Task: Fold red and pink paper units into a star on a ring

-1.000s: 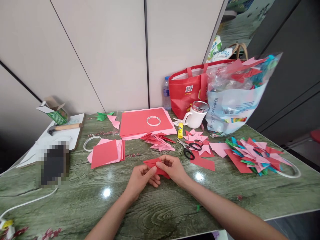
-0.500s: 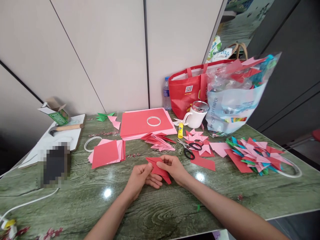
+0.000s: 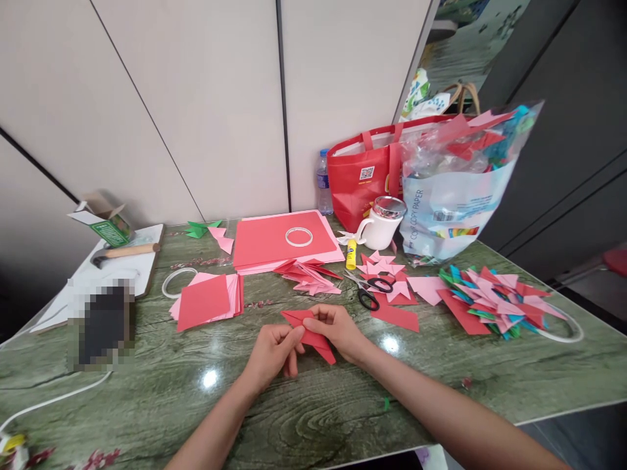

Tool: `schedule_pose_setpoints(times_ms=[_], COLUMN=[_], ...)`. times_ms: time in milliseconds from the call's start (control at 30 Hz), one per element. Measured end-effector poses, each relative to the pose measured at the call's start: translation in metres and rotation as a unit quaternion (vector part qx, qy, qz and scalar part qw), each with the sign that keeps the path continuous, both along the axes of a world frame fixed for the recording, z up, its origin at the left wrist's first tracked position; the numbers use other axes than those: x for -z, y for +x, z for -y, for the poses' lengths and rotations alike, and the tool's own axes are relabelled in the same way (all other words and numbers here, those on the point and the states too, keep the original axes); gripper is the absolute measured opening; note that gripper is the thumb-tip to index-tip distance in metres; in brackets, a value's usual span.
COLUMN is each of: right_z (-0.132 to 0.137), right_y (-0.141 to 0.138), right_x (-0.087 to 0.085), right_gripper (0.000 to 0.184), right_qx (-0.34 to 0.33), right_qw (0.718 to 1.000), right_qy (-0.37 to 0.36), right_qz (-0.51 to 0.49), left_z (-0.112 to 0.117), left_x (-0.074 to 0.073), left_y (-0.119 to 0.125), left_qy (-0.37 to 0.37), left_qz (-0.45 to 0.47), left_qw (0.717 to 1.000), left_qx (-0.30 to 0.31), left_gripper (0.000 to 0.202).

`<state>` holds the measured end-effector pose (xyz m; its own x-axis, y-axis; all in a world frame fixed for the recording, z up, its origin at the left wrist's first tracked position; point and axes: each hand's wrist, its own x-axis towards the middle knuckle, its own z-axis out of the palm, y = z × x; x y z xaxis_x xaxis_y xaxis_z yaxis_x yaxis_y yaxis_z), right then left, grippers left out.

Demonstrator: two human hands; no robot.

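Between my hands is a folded piece of red paper [image 3: 316,339], pointed at its upper left and lower right ends. My right hand [image 3: 336,329] pinches it from the right, thumb on top. From the left, my left hand [image 3: 275,352] grips its edge with thumb and fingertips. Just beyond lies a pile of folded pink and red paper pieces [image 3: 313,277]. A stack of red and pink paper squares [image 3: 203,303] sits to the left of my hands. On the right are black-handled scissors [image 3: 375,287], beside pink folded stars [image 3: 385,264] and a yellow glue stick [image 3: 351,254].
Red and pink sheets [image 3: 264,241] carry a tape roll [image 3: 298,237]. Behind stand a white mug [image 3: 381,232], a red bag [image 3: 350,183] and a plastic paper bag [image 3: 441,215]. Multicoloured folded papers [image 3: 499,300] lie right. A hammer [image 3: 127,251] rests on a white board at left.
My left fingers have curled in and shifted their grip on the red paper's edge. The right hand keeps its pinch. The view has moved slightly.
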<state>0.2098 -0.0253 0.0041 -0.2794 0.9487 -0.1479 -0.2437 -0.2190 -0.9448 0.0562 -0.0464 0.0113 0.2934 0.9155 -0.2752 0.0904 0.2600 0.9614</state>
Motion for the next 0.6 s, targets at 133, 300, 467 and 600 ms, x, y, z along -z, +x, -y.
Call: schedule_pose_setpoints(times_ms=[133, 300, 467, 600], right_z=[-0.0009, 0.0001, 0.0005, 0.0001], right_y=[0.0001, -0.0006, 0.0016, 0.0028], right_x=[0.0025, 0.0056, 0.0013, 0.001], right_gripper=[0.029, 0.031, 0.03, 0.035], right_qx=[0.008, 0.005, -0.032, -0.105], right_qw=[1.0, 0.999, 0.998, 0.992], right_qy=[-0.007, 0.041, 0.059, 0.061], right_qz=[-0.014, -0.013, -0.007, -0.021], left_z=[0.0003, 0.0006, 0.0005, -0.0001], left_x=[-0.0007, -0.0029, -0.0049, -0.0087], left_y=[0.0025, 0.0052, 0.0047, 0.0031], left_qy=[-0.002, -0.003, -0.007, 0.023], left_qz=[0.023, 0.001, 0.042, 0.059], left_qw=[1.0, 1.0, 0.998, 0.994], left_qx=[-0.013, -0.012, -0.041, -0.088], left_gripper=[0.047, 0.041, 0.036, 0.032])
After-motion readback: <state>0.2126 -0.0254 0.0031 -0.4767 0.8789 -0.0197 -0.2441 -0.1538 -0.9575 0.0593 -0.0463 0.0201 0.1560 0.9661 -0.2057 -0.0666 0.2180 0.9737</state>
